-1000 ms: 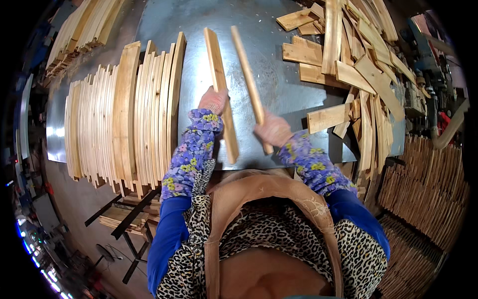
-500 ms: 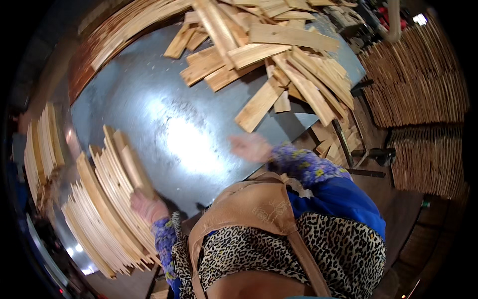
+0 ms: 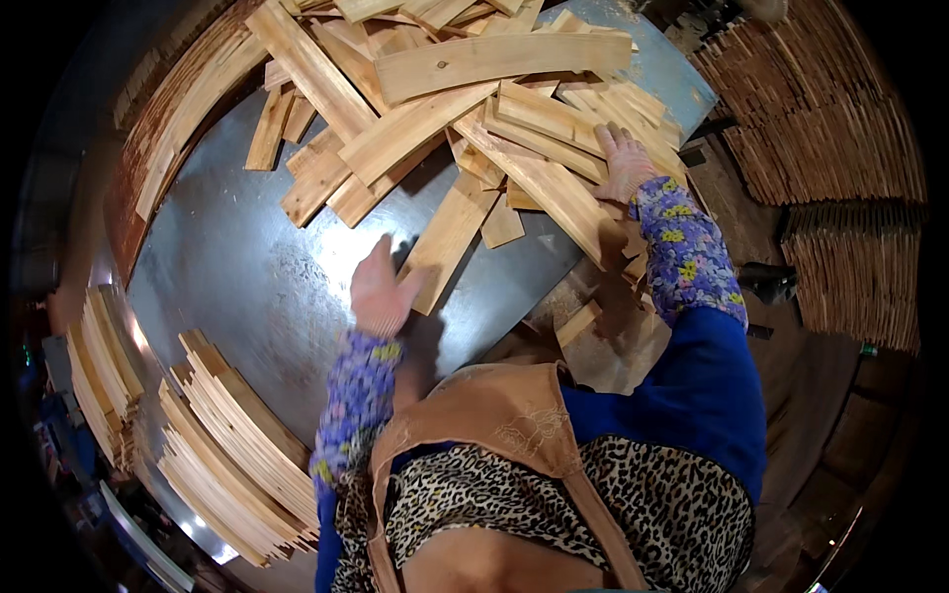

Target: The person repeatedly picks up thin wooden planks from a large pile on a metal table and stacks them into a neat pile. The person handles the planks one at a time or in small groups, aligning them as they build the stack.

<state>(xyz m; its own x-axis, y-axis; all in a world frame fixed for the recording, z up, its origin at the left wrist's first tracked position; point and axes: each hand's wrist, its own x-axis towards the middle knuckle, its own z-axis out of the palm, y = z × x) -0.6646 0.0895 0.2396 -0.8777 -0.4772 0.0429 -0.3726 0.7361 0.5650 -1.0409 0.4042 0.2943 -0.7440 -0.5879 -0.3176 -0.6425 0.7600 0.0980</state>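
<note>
The right grip [image 3: 625,166] is lying with fingers extended at the right end of a wooden board [image 3: 549,117]; whether it is clamping cannot be determined. The left grip [image 3: 384,289] is standing wide, its thumb pointing toward the lower end of a slanted board [image 3: 455,237]. Both boards are lying in a loose pile [image 3: 504,64] on the metal tabletop [image 3: 227,247]. An aligned board row [image 3: 247,450] is standing lower left.

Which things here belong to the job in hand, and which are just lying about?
Likely in the job:
left hand, open
right hand, at the heap
heap of loose boards
board row, lower left
metal tabletop

Apparently just lying about:
brown wood stacks, right
</note>
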